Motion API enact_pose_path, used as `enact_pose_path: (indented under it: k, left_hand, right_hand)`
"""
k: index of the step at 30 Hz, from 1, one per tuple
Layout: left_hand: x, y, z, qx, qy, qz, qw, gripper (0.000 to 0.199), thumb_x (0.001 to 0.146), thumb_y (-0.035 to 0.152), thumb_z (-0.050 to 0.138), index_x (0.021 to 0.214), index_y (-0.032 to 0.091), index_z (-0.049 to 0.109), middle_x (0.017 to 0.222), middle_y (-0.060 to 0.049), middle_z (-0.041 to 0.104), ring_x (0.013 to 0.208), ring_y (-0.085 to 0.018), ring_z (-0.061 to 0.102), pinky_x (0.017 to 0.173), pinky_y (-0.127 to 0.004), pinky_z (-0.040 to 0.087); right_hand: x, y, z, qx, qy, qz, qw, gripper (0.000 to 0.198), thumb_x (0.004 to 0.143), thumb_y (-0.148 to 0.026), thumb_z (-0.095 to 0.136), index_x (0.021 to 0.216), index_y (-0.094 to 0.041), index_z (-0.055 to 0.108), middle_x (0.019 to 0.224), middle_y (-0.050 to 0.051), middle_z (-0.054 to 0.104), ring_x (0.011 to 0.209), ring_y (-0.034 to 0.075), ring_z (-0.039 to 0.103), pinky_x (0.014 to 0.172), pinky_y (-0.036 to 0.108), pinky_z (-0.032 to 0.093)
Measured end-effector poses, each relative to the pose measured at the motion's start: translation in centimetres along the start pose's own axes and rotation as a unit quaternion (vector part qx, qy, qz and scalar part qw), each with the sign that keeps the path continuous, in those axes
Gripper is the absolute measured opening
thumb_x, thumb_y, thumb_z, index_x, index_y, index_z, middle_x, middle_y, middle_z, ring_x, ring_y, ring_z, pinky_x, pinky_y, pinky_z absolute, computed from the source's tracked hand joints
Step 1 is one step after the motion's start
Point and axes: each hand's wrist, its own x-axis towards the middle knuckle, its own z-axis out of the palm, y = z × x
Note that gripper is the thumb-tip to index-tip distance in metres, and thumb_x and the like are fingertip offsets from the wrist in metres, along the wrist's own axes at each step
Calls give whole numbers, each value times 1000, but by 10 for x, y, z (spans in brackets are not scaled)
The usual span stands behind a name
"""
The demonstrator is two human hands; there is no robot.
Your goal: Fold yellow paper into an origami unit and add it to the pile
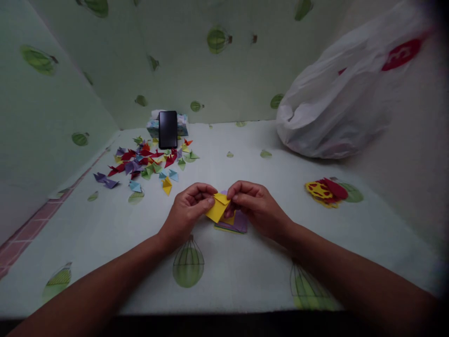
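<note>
A small yellow origami paper (218,208), partly folded with a flap along its top edge, is held up between my two hands. My left hand (191,206) pinches its left corner between thumb and fingers. At the upper right corner, my right hand (253,206) grips the same paper with bent fingers. Beneath it lies a stack of coloured paper squares (240,223), purple on top with green and yellow edges showing. Another yellow piece shows just behind the held one; whether it lies on the stack I cannot tell.
Many folded paper pieces (143,161) in several colours lie at the back left. A phone (168,130) leans against a tissue box (183,124) behind them. Red and yellow paper cutouts (324,191) lie at the right, below a bulging white plastic bag (336,103).
</note>
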Motion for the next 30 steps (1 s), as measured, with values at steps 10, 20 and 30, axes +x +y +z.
enact_pose_path:
  k: [10, 20, 30]
  left_hand:
    - [-3, 6, 5, 48, 16, 19, 999, 4, 76, 20, 71, 80, 18, 72, 73, 1, 67, 66, -10, 58, 62, -21, 46]
    - [0, 8, 6, 60, 19, -9, 998, 18, 76, 31, 76, 81, 17, 66, 72, 1, 63, 65, -11, 56, 61, -22, 45]
    - [-2, 7, 6, 74, 35, 35, 996, 20, 76, 26, 75, 88, 19, 61, 76, 2, 59, 69, -10, 56, 63, -20, 46]
  right_hand:
    - [0, 3, 0, -4, 0, 1, 1000, 2, 77, -17, 66, 78, -16, 67, 65, 0, 69, 61, 10, 65, 65, 22, 50]
    - [-1, 2, 1, -55, 8, -7, 998, 2, 77, -17, 64, 77, -17, 66, 64, -1, 67, 62, 11, 63, 66, 25, 49]
    - [-1, -5, 4, -115, 50, -15, 992, 15, 85, -32, 62, 87, -17, 65, 71, 0, 65, 63, 11, 61, 65, 25, 49]
